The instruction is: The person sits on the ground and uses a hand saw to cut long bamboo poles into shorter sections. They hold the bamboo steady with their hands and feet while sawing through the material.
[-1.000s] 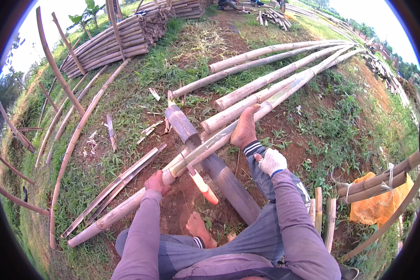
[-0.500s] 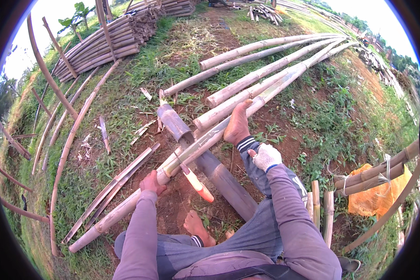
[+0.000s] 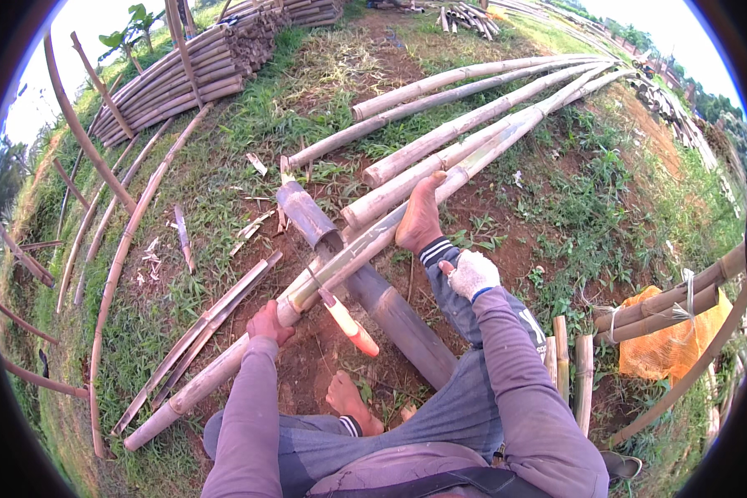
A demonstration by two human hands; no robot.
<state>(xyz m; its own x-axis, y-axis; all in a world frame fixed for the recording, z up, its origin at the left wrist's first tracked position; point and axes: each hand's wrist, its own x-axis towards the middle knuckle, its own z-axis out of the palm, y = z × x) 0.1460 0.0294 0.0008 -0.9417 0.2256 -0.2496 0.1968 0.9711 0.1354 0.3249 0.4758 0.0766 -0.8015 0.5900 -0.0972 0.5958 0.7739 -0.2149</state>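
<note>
My bare left hand (image 3: 270, 324) is closed round a long bamboo pole (image 3: 192, 382) that slants up to the right. A saw with an orange and cream handle (image 3: 351, 324) hangs at the pole just right of this hand. Its thin dark blade lies across the pole. My right hand (image 3: 473, 275), in a white knit glove, is closed on the trouser leg (image 3: 451, 292) at my raised shin; its fingers are partly hidden. My bare right foot (image 3: 421, 214) presses on the pole. Under the pole, a thick dark bamboo piece (image 3: 398, 318) lies crosswise.
Several bamboo poles (image 3: 427, 133) fan out ahead to the right. Split bamboo lengths (image 3: 212, 328) lie at the left. A bamboo stack (image 3: 195, 75) stands far left behind leaning stakes. Tied bamboo (image 3: 664, 315) and an orange mesh sack (image 3: 651, 357) are at the right.
</note>
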